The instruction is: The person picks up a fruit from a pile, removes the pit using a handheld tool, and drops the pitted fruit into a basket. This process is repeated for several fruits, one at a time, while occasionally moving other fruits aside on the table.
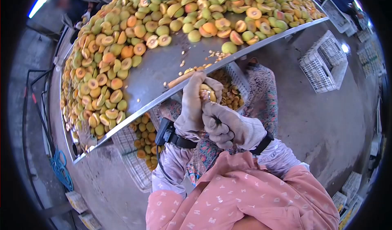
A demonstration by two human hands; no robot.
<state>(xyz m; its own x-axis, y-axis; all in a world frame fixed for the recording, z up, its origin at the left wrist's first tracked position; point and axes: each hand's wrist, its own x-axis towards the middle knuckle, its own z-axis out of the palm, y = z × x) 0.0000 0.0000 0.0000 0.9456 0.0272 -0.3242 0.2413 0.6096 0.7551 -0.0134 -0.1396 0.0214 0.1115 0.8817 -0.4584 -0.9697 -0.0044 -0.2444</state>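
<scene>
Just past the table's near edge, my gloved left hand (193,101) is closed around a yellow peach (210,93), its cut flesh partly visible between the fingers. My gloved right hand (223,124) is curled tight right against it, below and to the right; whatever that fist grips is hidden. A wooden stick (179,79) lies at the table edge beside my left hand. Loose pits (216,55) are scattered nearby on the metal table (157,70). Whole and halved peaches (122,38) are heaped across its far and left sides.
Below the table edge, a crate (239,77) holds pits and scraps, close to my knees. Another crate (126,148) with peaches stands at left. A white crate (324,62) is on the floor at right. Other people (75,9) stand across the table. A blue hose (60,168) lies far left.
</scene>
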